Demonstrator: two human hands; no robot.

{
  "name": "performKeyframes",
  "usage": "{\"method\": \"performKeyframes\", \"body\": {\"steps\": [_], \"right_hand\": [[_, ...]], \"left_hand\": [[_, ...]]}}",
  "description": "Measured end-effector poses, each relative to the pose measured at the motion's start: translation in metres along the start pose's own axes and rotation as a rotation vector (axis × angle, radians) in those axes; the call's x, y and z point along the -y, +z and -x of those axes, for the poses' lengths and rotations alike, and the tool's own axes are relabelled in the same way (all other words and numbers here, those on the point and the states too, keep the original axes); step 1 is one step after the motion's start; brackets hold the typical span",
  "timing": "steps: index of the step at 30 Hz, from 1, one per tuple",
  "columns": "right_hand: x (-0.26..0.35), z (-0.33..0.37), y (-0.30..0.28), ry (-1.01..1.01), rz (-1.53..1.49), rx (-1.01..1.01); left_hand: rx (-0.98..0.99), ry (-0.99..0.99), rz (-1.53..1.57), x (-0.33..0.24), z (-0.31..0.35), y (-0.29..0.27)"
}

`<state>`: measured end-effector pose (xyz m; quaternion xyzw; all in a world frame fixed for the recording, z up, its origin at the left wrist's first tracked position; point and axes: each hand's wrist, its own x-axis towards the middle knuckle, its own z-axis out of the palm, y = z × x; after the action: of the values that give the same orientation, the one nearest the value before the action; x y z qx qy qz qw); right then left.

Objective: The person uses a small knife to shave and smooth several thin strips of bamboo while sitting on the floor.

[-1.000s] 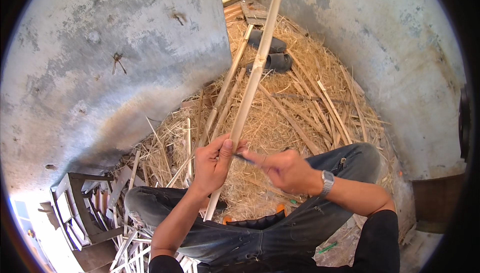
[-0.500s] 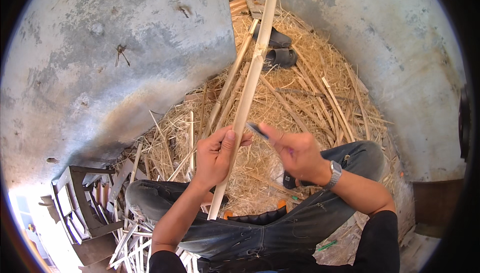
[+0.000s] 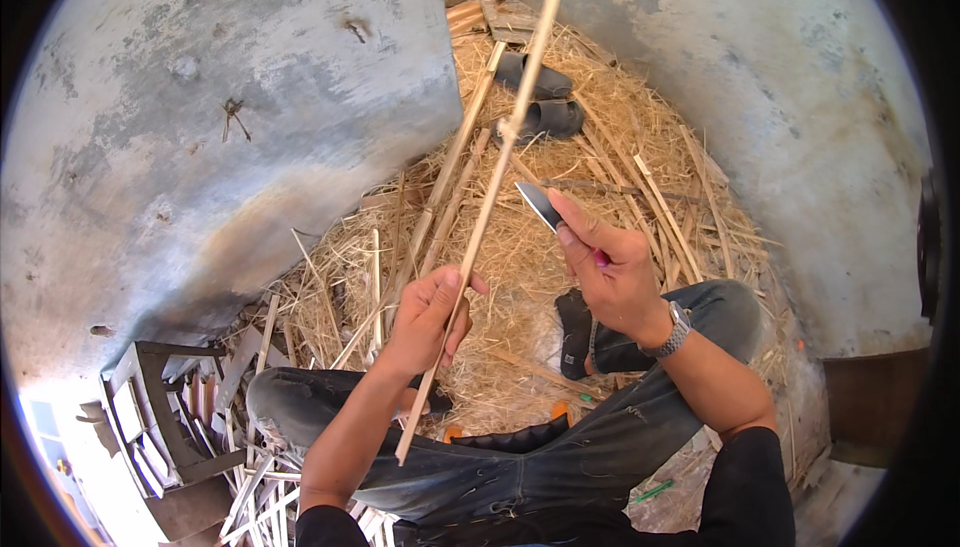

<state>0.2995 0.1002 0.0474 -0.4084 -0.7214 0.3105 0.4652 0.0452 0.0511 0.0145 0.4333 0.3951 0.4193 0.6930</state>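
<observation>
My left hand [image 3: 430, 317] is closed around the lower part of a long bamboo strip [image 3: 487, 209], thumb along its near side. The strip slants up and away to the top edge, its narrow side turned toward me, with a rough node partway along. My right hand [image 3: 612, 272] grips a knife, its handle mostly hidden in the fingers. The dark knife blade [image 3: 540, 206] with a bright edge points up and left, apart from the strip. A metal watch [image 3: 675, 331] is on my right wrist.
Straw-like shavings [image 3: 520, 332] and loose strips [image 3: 665, 217] cover the floor between my crossed legs and the walls. Dark slippers [image 3: 545, 119] lie farther off. A dark frame [image 3: 165, 417] holding wooden pieces stands at lower left. A black thing with orange ends [image 3: 510, 439] lies before my lap.
My left hand has turned the strip from its broad face to its narrow side. My right hand, with the knife, has lifted away from the strip, up and to the right.
</observation>
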Motion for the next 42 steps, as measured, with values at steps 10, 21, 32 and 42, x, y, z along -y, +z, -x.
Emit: {"method": "performKeyframes", "body": {"steps": [10, 21, 32, 42], "right_hand": [[-0.006, 0.003, -0.008, -0.123, 0.191, -0.017], [-0.006, 0.002, -0.005, 0.036, 0.048, -0.029], [0.002, 0.003, 0.002, 0.099, -0.114, -0.035], [0.016, 0.037, 0.017, -0.093, -0.110, 0.236]], "left_hand": [[0.113, -0.088, -0.077, 0.002, 0.009, 0.020], [0.079, -0.042, -0.082, -0.006, 0.006, 0.020], [0.037, 0.016, -0.119, -0.005, 0.002, 0.019], [0.000, 0.017, -0.048, -0.008, -0.007, 0.017]]}}
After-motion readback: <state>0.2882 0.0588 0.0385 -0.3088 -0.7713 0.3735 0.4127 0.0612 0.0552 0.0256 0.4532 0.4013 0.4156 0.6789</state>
